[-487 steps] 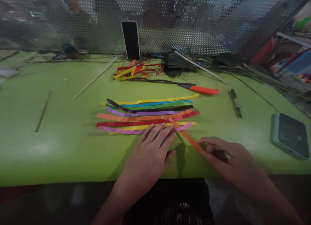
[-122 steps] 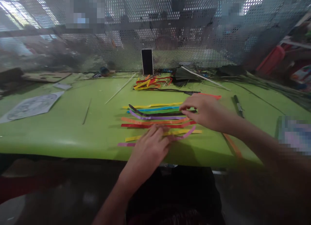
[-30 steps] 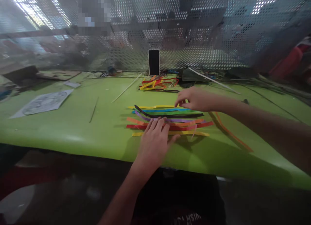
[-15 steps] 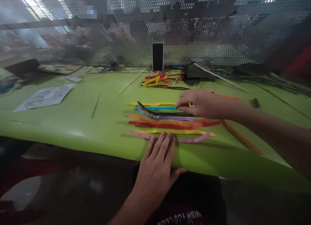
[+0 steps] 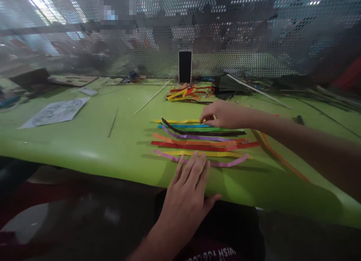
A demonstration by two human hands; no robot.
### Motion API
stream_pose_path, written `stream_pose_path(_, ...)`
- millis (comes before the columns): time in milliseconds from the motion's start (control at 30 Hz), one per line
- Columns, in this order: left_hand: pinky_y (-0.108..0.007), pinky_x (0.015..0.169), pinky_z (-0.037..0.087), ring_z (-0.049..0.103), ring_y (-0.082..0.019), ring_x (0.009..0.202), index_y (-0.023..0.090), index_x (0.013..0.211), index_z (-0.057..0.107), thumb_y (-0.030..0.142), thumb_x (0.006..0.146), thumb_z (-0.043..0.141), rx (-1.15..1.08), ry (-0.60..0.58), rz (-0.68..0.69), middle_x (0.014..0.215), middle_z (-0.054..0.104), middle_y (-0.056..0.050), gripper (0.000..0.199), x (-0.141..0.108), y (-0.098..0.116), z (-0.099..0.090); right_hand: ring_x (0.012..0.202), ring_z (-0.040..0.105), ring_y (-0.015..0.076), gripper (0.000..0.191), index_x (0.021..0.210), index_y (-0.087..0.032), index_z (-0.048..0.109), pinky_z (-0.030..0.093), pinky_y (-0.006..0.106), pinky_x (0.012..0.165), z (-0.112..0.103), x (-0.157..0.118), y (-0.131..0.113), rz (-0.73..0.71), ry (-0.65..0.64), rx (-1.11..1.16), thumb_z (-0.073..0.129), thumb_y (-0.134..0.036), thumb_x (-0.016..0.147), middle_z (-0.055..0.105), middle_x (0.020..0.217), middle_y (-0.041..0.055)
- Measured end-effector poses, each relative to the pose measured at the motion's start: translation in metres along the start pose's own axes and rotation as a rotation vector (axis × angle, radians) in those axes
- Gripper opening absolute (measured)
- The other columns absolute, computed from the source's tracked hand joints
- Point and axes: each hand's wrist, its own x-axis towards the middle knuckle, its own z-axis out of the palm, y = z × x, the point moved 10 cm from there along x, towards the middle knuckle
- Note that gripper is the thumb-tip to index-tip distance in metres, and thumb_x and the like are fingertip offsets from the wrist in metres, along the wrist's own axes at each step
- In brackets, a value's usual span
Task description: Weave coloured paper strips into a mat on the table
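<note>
My left hand (image 5: 187, 189) lies flat at the table's near edge, its fingertips over a pink strip (image 5: 228, 164) and close to the lower yellow strip (image 5: 225, 154). Farther back, my right hand (image 5: 218, 114) is closed in a pinch above the upper yellow strip (image 5: 180, 121) and the blue strip (image 5: 180, 126). Whatever sits between those fingertips is hidden. Between my hands lie a dark strip (image 5: 231, 133), a purple strip (image 5: 188, 137), an orange strip (image 5: 194, 142) and a red strip (image 5: 194, 147), roughly side by side. Part of a green strip (image 5: 214, 129) shows too.
Behind the row is a tangled pile of coloured strips (image 5: 187, 92), with a phone (image 5: 185, 67) upright against the perforated metal screen (image 5: 158, 62). A printed sheet (image 5: 58, 111) and a thin stick (image 5: 113, 122) lie left. Another orange strip (image 5: 284, 163) lies under my right forearm.
My right hand has shifted slightly left and away from me, uncovering more of the dark strip's right end. My left hand stays flat on the strips. The view has shifted a little.
</note>
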Motion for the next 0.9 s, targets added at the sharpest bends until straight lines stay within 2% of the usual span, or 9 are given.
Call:
stream_pose_path(133, -0.053, 0.123, 0.035, 0.041, -0.032, 0.148, 0.006, 0.137, 0.058, 0.045, 0.105, 0.048, -0.027, 0.008, 0.013, 0.149, 0.055, -0.016, 0.051, 0.006, 0.003, 0.002, 0.071, 0.063, 0.0153, 0.034, 0.099, -0.022, 0.081, 0.045, 0.027, 0.07, 0.019, 0.012, -0.002, -0.035, -0.09, -0.05, 0.056, -0.007, 0.082, 0.077, 0.084, 0.0034)
stream_pose_path(300, -0.052, 0.123, 0.037, 0.044, -0.032, 0.146, 0.007, 0.137, 0.058, 0.042, 0.103, 0.052, -0.045, -0.002, 0.002, 0.15, 0.055, -0.016, 0.05, 0.005, 0.003, 0.01, 0.077, 0.064, 0.015, 0.036, 0.106, -0.021, 0.081, 0.044, 0.025, 0.071, 0.036, 0.011, -0.016, -0.09, -0.186, -0.086, 0.056, -0.006, 0.085, 0.077, 0.094, 0.0053)
stream_pose_path(467, -0.051, 0.122, 0.038, 0.045, -0.032, 0.145, 0.007, 0.142, 0.054, 0.044, 0.103, 0.052, -0.036, -0.009, -0.005, 0.151, 0.054, -0.016, 0.054, 0.0, 0.004, 0.014, 0.077, 0.064, 0.0157, 0.036, 0.109, -0.024, 0.081, 0.043, 0.026, 0.071, 0.041, 0.01, -0.02, -0.084, -0.204, -0.114, 0.056, -0.008, 0.089, 0.076, 0.094, 0.0053)
stream_pose_path(700, -0.049, 0.121, 0.039, 0.047, -0.031, 0.144, 0.006, 0.142, 0.054, 0.048, 0.103, 0.05, -0.032, -0.001, -0.011, 0.151, 0.055, -0.014, 0.057, -0.001, 0.004, 0.014, 0.075, 0.061, 0.0155, 0.031, 0.098, -0.02, 0.082, 0.042, 0.027, 0.068, 0.043, 0.01, -0.029, -0.097, -0.202, -0.122, 0.053, -0.01, 0.092, 0.075, 0.089, 0.0061)
stream_pose_path(900, -0.048, 0.122, 0.039, 0.047, -0.031, 0.144, 0.007, 0.143, 0.053, 0.047, 0.103, 0.05, -0.023, -0.005, -0.016, 0.152, 0.054, -0.013, 0.057, -0.002, 0.004, 0.016, 0.078, 0.062, 0.0171, 0.027, 0.099, -0.016, 0.08, 0.04, 0.028, 0.068, 0.051, 0.007, -0.032, -0.054, -0.25, -0.094, 0.053, -0.012, 0.093, 0.076, 0.094, 0.0099)
